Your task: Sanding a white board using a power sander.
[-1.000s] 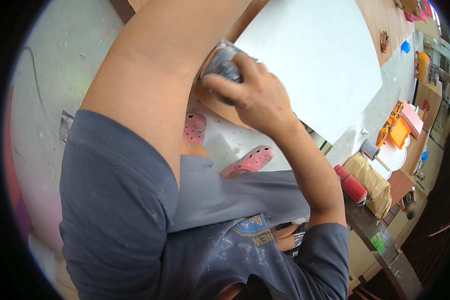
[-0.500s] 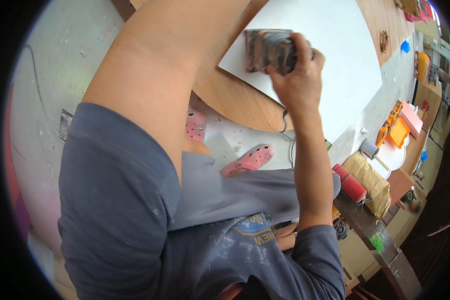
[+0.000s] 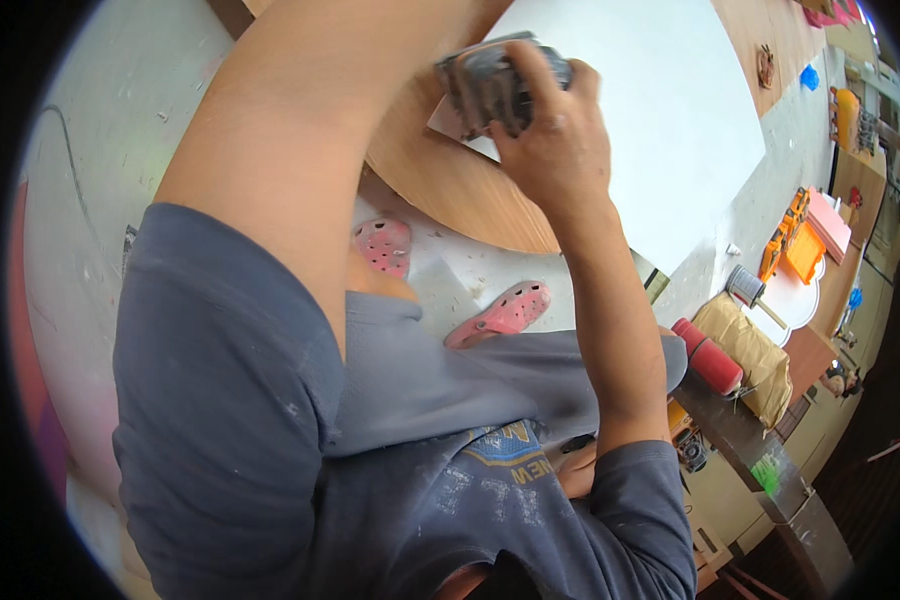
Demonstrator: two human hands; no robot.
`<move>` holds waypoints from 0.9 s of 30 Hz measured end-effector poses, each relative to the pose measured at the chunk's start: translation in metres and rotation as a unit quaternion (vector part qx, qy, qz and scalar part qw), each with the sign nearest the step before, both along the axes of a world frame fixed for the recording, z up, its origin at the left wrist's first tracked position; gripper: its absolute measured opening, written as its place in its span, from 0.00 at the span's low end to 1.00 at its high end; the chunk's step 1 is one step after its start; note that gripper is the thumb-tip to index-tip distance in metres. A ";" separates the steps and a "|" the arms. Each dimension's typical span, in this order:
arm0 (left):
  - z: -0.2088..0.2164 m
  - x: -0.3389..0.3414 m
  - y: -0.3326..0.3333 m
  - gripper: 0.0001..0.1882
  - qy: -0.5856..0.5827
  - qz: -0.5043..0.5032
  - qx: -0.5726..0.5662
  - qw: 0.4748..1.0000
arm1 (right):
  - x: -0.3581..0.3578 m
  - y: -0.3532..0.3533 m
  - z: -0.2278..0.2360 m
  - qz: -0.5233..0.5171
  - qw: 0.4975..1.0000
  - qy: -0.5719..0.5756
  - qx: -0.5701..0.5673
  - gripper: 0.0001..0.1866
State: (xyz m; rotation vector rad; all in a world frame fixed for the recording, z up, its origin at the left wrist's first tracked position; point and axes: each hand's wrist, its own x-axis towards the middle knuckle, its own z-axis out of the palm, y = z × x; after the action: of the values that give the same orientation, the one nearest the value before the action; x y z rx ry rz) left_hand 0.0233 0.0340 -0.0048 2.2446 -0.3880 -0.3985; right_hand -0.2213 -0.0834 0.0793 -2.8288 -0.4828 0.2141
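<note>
The person's right hand (image 3: 560, 145) is gripping a dark, dusty, block-shaped sander (image 3: 482, 95), fingers wrapping over its top and thumb bracing the near side. The left hand is lying outside the view; its bare arm (image 3: 260, 110) is reaching past the upper edge, so whether it is holding anything cannot be told. The sander is sitting over a corner of a white sheet (image 3: 680, 130), which is lying on a curved wood-grain board (image 3: 460, 185). The step in hand seems to be smoothing near that corner; the next move probably calls for a firm, level hold as the edge comes close. Below, pink clogs (image 3: 510, 312) are showing on the dusty floor (image 3: 140, 100). The dark shirt (image 3: 220, 320) is bearing a blue badge with yellow lettering and worn white print, upside down. To the right, a red cylinder (image 3: 708, 357) is lying beside a brown paper package (image 3: 755, 350); no writing is legible there.
</note>
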 end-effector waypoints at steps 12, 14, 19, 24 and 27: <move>0.002 -0.001 -0.004 0.47 -0.010 -0.006 0.028 1.000 | -0.019 -0.032 -0.008 0.218 0.975 -0.034 -0.006 0.32; 0.005 -0.003 -0.005 0.47 -0.003 0.009 0.016 1.000 | -0.015 -0.027 -0.002 0.091 0.996 -0.026 -0.006 0.34; 0.027 -0.028 0.010 0.48 0.043 0.033 -0.052 0.997 | 0.021 -0.015 -0.010 -0.095 0.992 -0.071 0.036 0.40; 0.037 -0.035 0.011 0.48 0.059 0.044 -0.077 0.994 | 0.027 -0.001 -0.008 -0.061 0.996 -0.054 0.038 0.40; 0.046 -0.040 0.007 0.48 0.068 0.046 -0.096 0.992 | 0.014 0.011 -0.007 -0.011 0.998 -0.056 0.008 0.41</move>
State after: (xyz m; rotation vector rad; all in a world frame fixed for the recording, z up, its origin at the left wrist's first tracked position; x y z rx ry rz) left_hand -0.0166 0.0410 0.0408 2.0276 -0.2397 -0.4439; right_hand -0.2077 -0.0723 0.0719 -2.8408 -0.4745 0.0472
